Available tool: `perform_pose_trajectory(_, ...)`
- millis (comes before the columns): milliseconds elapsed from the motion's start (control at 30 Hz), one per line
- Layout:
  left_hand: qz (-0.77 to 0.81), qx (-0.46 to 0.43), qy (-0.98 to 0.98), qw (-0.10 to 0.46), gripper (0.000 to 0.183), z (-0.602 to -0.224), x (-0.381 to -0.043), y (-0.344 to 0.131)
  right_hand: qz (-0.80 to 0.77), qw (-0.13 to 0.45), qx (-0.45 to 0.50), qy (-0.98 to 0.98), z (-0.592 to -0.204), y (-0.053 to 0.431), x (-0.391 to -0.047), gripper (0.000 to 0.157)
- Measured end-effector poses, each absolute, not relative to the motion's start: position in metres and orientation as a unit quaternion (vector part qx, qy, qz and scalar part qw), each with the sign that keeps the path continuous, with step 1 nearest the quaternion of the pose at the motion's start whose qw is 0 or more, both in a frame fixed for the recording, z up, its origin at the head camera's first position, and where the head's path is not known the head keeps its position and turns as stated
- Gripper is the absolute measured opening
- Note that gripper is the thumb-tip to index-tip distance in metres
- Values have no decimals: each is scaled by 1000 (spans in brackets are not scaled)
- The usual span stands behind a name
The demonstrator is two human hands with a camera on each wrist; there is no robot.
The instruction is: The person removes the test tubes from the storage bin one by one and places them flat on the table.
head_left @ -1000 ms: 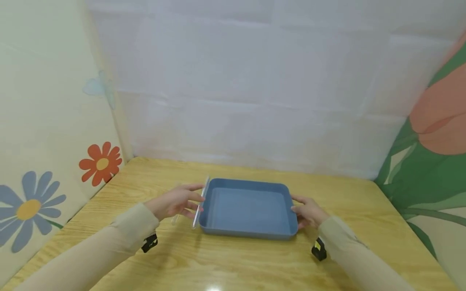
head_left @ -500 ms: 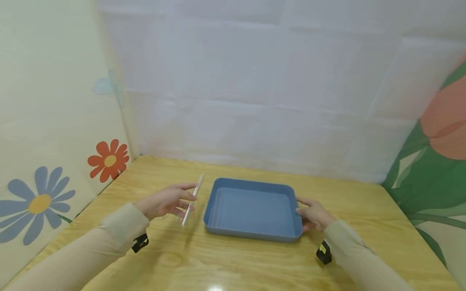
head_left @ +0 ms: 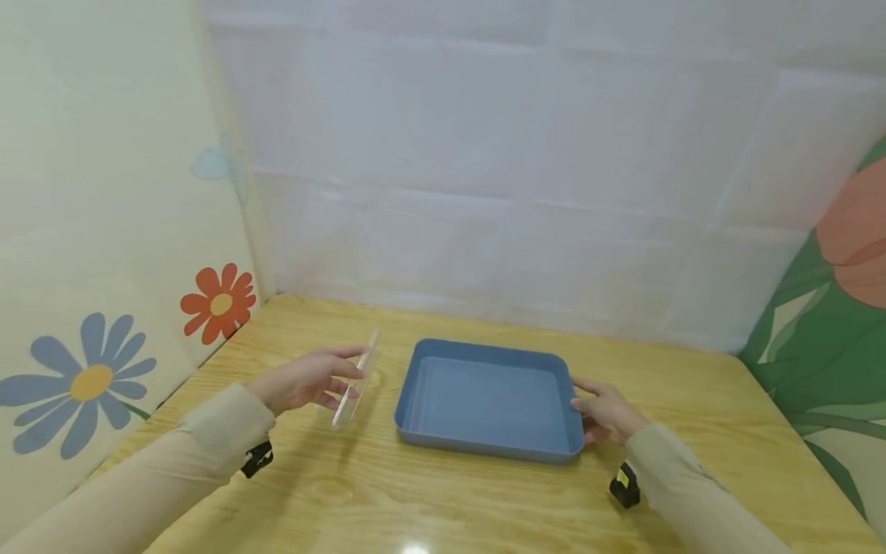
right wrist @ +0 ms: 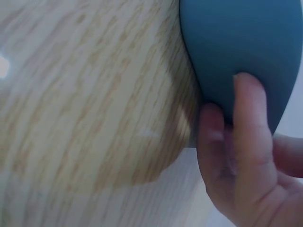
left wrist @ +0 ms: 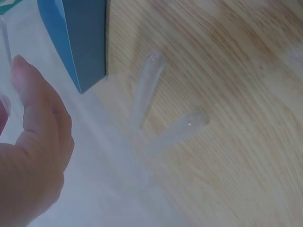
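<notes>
My left hand holds a clear plastic panel, tilted on edge above the table, a short gap left of the tray. Two clear, round-ended legs stick out from the panel in the left wrist view. To the right, a shallow blue rectangular tray with rounded corners lies with nothing inside. My right hand grips the tray's right end, thumb at its rim. In the right wrist view, fingertips press against the blue outer wall.
Both things are over a wood-grain table. Behind it hangs a creased white sheet. A flower-printed panel stands at the left, and another with a large tulip at the right. Black wrist cameras sit under both cuffs.
My left hand has carried the clear panel left, away from the tray's left edge, opening a gap. The right hand keeps its grip on the tray. The head view has turned slightly left.
</notes>
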State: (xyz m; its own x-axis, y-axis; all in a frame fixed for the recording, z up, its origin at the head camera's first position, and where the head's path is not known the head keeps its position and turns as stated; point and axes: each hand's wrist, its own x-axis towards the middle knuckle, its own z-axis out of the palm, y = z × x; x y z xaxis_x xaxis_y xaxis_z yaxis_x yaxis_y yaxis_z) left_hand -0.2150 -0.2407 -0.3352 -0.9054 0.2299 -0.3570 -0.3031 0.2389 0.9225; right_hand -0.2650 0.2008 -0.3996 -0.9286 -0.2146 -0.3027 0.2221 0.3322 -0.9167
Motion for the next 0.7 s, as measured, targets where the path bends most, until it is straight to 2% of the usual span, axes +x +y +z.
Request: perform_pose_trajectory(700, 577, -5, 787, 220, 71, -334, -225, -274, -578, 186, 7, 795, -399, 203, -266, 57)
